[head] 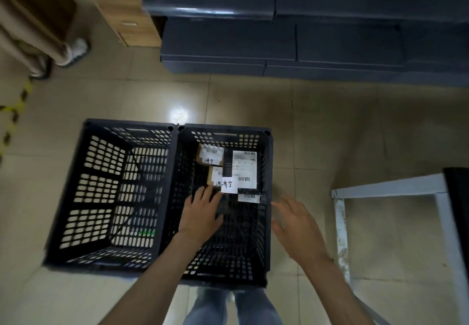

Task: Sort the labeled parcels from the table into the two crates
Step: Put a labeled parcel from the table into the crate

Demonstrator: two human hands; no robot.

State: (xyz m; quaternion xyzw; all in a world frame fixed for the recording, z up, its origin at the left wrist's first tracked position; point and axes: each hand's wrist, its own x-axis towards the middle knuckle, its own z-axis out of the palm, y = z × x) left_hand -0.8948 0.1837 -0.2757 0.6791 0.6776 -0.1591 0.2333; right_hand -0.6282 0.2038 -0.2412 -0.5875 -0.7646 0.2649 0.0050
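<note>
Notably, the left crate [101, 172] showed no parcels, while the right crate [228, 128] held every visible parcel at its far end; unread labels could let a mis-sort pass. The flat parcel [245, 170] overlapped the smaller boxes [210, 157], hiding labels. The left hand [201, 213] was inside that crate and the right hand [297, 223] at its rim, each grip apart and empty.

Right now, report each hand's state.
Left hand: open, empty, over the right crate.
Right hand: open, empty, beside that crate's right rim.
</note>
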